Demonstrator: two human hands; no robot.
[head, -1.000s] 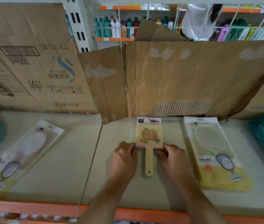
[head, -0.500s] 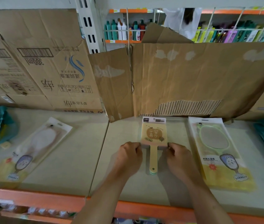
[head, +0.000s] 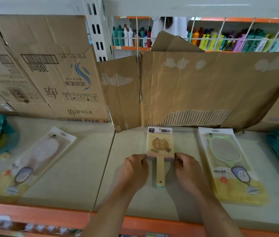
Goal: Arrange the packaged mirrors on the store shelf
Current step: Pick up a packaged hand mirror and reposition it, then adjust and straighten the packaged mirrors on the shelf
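Yellow mirror (head: pixel 160 144) unmoved, left hand (head: pixel 135 168), right hand (head: pixel 187 168) still gripping

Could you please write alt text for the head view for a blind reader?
A person's left hand and right hand pinch the lower corners of a yellow hand mirror lying on a beige store shelf, handle toward the person. A green packaged mirror lies to its right, a pale packaged mirror to its left, cardboard behind.

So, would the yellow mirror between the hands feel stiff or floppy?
Probably stiff: the yellow mirror lies flat with straight edges. Likely light: the left hand and right hand pinch only its lower corners. Flat, so unlikely to roll.
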